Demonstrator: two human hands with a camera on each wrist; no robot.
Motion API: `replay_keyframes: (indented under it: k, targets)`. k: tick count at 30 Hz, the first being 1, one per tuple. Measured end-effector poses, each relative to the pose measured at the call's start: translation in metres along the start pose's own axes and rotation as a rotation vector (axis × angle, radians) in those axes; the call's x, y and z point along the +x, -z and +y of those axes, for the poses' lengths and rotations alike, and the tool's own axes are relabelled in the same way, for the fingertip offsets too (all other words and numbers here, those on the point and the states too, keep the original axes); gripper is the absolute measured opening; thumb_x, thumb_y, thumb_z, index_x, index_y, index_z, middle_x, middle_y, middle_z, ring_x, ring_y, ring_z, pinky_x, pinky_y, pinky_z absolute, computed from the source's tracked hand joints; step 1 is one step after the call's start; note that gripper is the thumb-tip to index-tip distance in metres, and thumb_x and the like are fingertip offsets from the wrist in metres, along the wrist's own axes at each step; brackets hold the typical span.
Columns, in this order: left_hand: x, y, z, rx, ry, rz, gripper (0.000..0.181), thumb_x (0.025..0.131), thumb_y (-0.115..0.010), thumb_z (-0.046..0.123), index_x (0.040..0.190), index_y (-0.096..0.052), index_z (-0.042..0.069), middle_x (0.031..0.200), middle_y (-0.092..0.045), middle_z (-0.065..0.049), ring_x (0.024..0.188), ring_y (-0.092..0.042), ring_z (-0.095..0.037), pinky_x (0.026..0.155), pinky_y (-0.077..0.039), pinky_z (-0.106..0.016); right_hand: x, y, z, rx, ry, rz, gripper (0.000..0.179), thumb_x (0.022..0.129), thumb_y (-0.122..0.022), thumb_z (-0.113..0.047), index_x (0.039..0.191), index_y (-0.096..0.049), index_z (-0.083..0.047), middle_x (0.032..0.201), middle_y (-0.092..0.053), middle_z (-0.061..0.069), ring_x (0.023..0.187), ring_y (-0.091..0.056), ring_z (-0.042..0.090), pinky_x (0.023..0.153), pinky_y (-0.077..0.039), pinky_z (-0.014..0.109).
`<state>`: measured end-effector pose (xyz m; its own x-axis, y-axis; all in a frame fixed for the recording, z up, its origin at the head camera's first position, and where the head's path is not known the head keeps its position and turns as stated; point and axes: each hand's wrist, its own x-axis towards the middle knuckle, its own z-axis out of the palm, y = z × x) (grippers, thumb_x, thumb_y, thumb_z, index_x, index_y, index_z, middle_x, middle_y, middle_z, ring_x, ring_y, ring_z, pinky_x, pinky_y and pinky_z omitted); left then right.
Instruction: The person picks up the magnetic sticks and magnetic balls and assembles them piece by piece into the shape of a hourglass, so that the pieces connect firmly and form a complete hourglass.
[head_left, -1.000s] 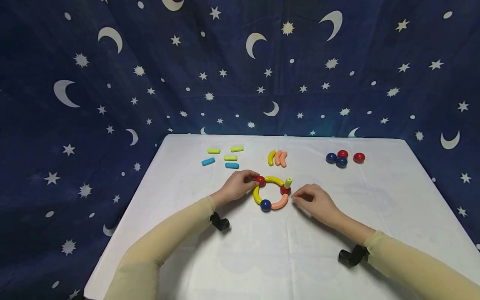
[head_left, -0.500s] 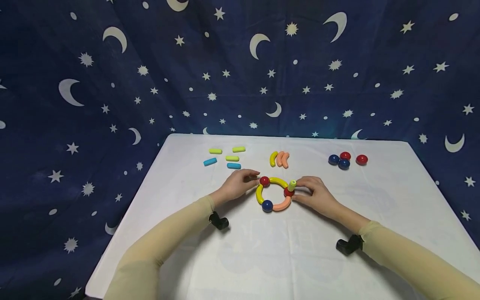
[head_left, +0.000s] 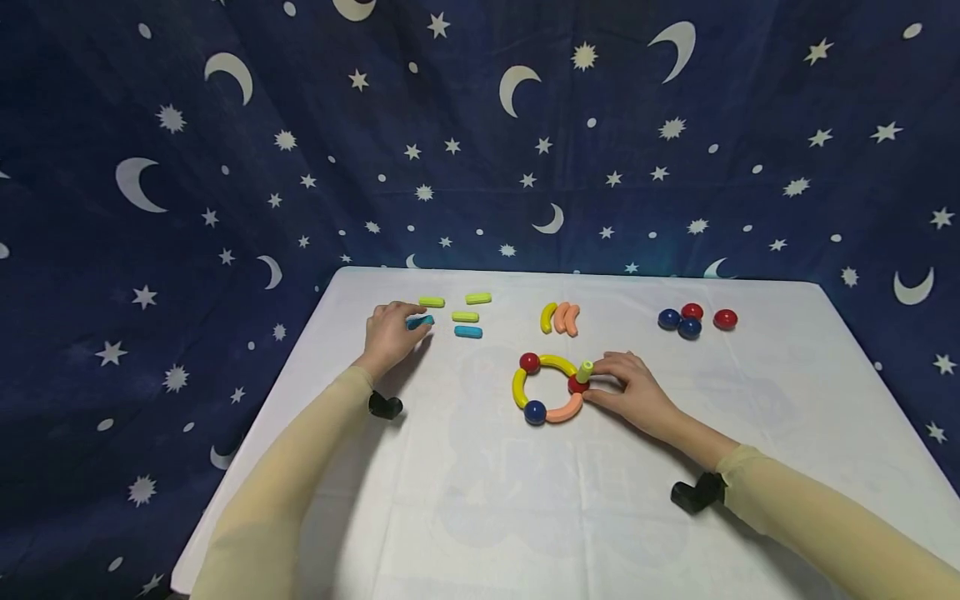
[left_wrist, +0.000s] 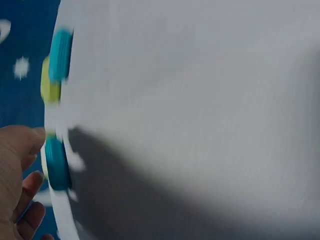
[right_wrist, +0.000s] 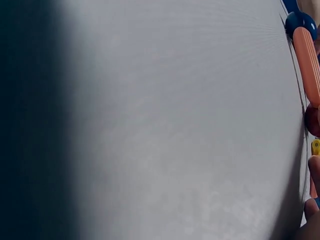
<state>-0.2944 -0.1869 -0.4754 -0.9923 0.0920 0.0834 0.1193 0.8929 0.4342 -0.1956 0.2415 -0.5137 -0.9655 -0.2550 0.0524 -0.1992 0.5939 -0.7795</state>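
My left hand (head_left: 390, 335) reaches over a blue stick (head_left: 422, 322) at the back left, thumb and fingers on either side of it. In the left wrist view a gap shows between the fingertips and that stick (left_wrist: 57, 162). My right hand (head_left: 636, 396) pinches a red ball (head_left: 577, 385) on the right of a ring lying on the table. A lime-green stick (head_left: 585, 372) stands up from that ball. The ring also has another red ball (head_left: 529, 362), a blue ball (head_left: 535, 412), two yellow curved sticks (head_left: 557, 362) and an orange curved stick (head_left: 566, 409).
Several lime-green sticks (head_left: 465, 317) and another blue stick (head_left: 468, 332) lie right of my left hand. One yellow (head_left: 549, 317) and two orange curved sticks (head_left: 572, 320) lie behind the ring. Loose red and blue balls (head_left: 690, 328) sit at the back right of the white table (head_left: 487, 517).
My left hand has left the ring's left red ball and moved back and left to the blue stick. My right hand came in to the ring's right red ball and has stayed there.
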Motion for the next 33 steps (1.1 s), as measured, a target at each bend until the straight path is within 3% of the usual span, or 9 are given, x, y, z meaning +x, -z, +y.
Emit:
replay_keyframes:
  k: [6, 17, 21, 27, 30, 33]
  targets:
    - [0.005, 0.006, -0.019, 0.063, 0.051, -0.038, 0.047, 0.098, -0.067, 0.038, 0.138, -0.065, 0.013, 0.131, -0.063, -0.014, 0.117, -0.049, -0.035, 0.101, -0.035, -0.053, 0.001, -0.002, 0.000, -0.005, -0.025, -0.009, 0.044, 0.086, -0.085, -0.036, 0.122, -0.073, -0.013, 0.134, -0.062, 0.011, 0.144, -0.034, 0.036, 0.120, -0.011, 0.063]
    - [0.006, 0.004, -0.012, 0.132, 0.034, -0.059, 0.034, 0.100, -0.068, 0.033, 0.126, -0.073, 0.012, 0.126, -0.066, -0.013, 0.114, -0.054, -0.034, 0.100, -0.039, -0.053, 0.007, 0.000, -0.005, 0.000, -0.065, -0.040, 0.047, 0.085, -0.085, -0.037, 0.122, -0.072, -0.010, 0.139, -0.058, 0.014, 0.145, -0.031, 0.038, 0.119, -0.012, 0.065]
    - [0.003, 0.003, -0.009, 0.067, 0.026, -0.059, 0.033, 0.101, -0.067, 0.032, 0.127, -0.072, 0.013, 0.125, -0.066, -0.012, 0.112, -0.053, -0.033, 0.099, -0.039, -0.053, 0.008, 0.002, -0.005, 0.009, -0.095, -0.058, 0.047, 0.085, -0.085, -0.037, 0.122, -0.072, -0.010, 0.142, -0.056, 0.015, 0.146, -0.029, 0.038, 0.118, -0.015, 0.065]
    - [-0.002, 0.002, 0.004, -0.108, -0.019, -0.028, 0.034, 0.100, -0.067, 0.032, 0.127, -0.071, 0.013, 0.122, -0.069, -0.009, 0.111, -0.056, -0.032, 0.100, -0.037, -0.053, 0.007, 0.005, -0.005, 0.014, -0.120, -0.069, 0.049, 0.086, -0.085, -0.037, 0.123, -0.071, -0.009, 0.143, -0.054, 0.016, 0.146, -0.028, 0.039, 0.119, -0.010, 0.064]
    - [-0.005, -0.001, 0.013, -0.201, -0.063, -0.025, 0.034, 0.100, -0.068, 0.031, 0.127, -0.070, 0.012, 0.121, -0.071, -0.007, 0.114, -0.059, -0.031, 0.101, -0.040, -0.050, 0.005, 0.005, -0.004, 0.017, -0.114, -0.067, 0.049, 0.086, -0.084, -0.037, 0.124, -0.071, -0.009, 0.145, -0.052, 0.017, 0.146, -0.027, 0.040, 0.118, -0.015, 0.066]
    - [-0.007, -0.005, 0.024, -0.302, -0.091, -0.062, 0.035, 0.100, -0.068, 0.031, 0.128, -0.069, 0.010, 0.119, -0.071, -0.007, 0.115, -0.060, -0.030, 0.101, -0.044, -0.046, 0.004, 0.004, -0.003, 0.023, -0.084, -0.054, 0.047, 0.085, -0.085, -0.035, 0.122, -0.071, -0.008, 0.144, -0.053, 0.018, 0.145, -0.029, 0.040, 0.116, -0.021, 0.065]
